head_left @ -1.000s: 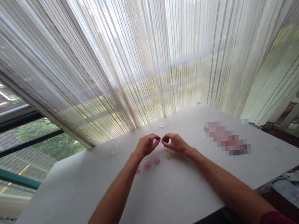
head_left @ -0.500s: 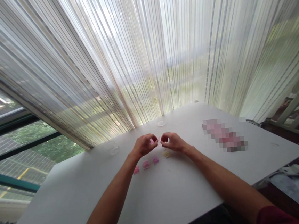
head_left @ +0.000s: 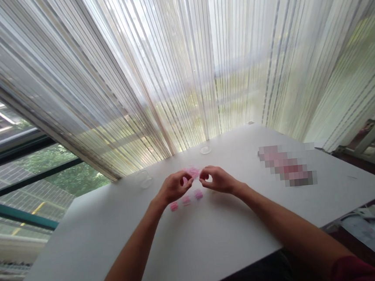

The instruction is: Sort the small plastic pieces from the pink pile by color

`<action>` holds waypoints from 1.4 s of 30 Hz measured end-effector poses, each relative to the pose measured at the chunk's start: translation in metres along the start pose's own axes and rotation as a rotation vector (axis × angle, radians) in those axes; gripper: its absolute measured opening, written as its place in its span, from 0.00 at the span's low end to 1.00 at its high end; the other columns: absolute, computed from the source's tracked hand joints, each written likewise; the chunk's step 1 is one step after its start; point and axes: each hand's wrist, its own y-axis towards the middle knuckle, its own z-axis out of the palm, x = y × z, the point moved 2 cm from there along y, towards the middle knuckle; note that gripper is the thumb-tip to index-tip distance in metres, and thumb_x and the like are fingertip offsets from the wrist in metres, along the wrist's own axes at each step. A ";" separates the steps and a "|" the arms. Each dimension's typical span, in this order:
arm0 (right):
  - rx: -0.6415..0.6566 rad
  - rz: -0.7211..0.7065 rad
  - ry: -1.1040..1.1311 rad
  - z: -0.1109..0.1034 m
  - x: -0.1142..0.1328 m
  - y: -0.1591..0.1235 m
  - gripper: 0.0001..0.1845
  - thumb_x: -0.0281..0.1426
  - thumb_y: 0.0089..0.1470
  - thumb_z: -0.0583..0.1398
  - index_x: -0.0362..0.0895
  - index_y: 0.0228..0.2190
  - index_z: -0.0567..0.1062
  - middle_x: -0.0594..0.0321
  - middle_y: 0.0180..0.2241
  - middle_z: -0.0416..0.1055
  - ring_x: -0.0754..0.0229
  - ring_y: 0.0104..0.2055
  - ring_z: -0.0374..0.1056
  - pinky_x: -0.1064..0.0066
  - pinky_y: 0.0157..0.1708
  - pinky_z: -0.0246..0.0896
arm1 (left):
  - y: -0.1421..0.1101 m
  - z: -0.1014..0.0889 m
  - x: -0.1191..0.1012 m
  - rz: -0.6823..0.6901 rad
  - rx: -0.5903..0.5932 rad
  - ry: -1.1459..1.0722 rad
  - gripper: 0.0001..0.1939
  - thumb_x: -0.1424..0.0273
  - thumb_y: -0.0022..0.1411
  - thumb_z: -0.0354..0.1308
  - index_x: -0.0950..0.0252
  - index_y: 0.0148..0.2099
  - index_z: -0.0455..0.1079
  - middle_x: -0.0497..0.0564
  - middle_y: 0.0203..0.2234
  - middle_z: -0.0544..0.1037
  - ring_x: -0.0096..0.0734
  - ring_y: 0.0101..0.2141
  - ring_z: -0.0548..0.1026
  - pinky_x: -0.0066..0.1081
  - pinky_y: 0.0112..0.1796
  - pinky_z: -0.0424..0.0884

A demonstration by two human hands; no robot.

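Observation:
Between my left hand (head_left: 173, 187) and my right hand (head_left: 217, 180), a small translucent pink piece (head_left: 193, 172) is pinched at the fingertips, and both hands seem to touch it. Three small pink pieces (head_left: 186, 200) lie in a row on the white table (head_left: 118, 247) just below my left hand, the nearest at the end of that row being a brighter pink piece (head_left: 174, 206). Under my right wrist, a pale yellow piece (head_left: 213, 192) is mostly hidden.
Two clear round dishes (head_left: 205, 150) stand towards the far edge of the table, the second (head_left: 145, 180) further left. A pixelated, unreadable patch (head_left: 286, 165) covers something pink and dark at the right. Sheer curtains and a window lie beyond the far edge.
The pink piece now shows plainly above my fingertips, where it was mostly hidden by my fingers before. My hands have closed around it. The view has tilted slightly.

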 end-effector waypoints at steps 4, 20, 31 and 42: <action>0.047 -0.082 -0.007 0.009 0.015 -0.004 0.04 0.25 0.51 0.61 0.43 0.26 0.74 0.63 0.27 0.72 0.64 0.29 0.66 0.72 0.33 0.62 | -0.027 -0.002 0.002 -0.008 -0.026 -0.094 0.16 0.61 0.60 0.58 0.63 0.48 0.73 0.50 0.37 0.79 0.23 0.25 0.70 0.25 0.30 0.69; 0.159 -0.118 0.051 0.024 0.031 -0.012 0.04 0.29 0.54 0.61 0.44 0.29 0.76 0.62 0.28 0.72 0.63 0.30 0.67 0.73 0.33 0.63 | -0.081 0.000 0.014 -0.116 -0.090 -0.098 0.10 0.62 0.61 0.58 0.62 0.37 0.77 0.47 0.26 0.78 0.24 0.24 0.67 0.24 0.29 0.66; -0.057 -0.005 -0.047 -0.005 0.003 -0.004 0.08 0.31 0.57 0.57 0.44 0.28 0.75 0.62 0.26 0.70 0.62 0.29 0.66 0.70 0.32 0.63 | -0.136 -0.027 0.072 -0.322 -0.126 0.031 0.13 0.58 0.61 0.56 0.60 0.36 0.77 0.47 0.28 0.78 0.25 0.23 0.65 0.25 0.28 0.65; -0.092 0.021 -0.074 -0.012 -0.011 -0.004 0.08 0.31 0.57 0.58 0.44 0.29 0.75 0.63 0.26 0.72 0.63 0.28 0.67 0.71 0.32 0.64 | -0.147 -0.024 0.079 -0.401 -0.067 -0.037 0.17 0.55 0.57 0.57 0.61 0.37 0.79 0.50 0.29 0.77 0.28 0.25 0.67 0.27 0.28 0.67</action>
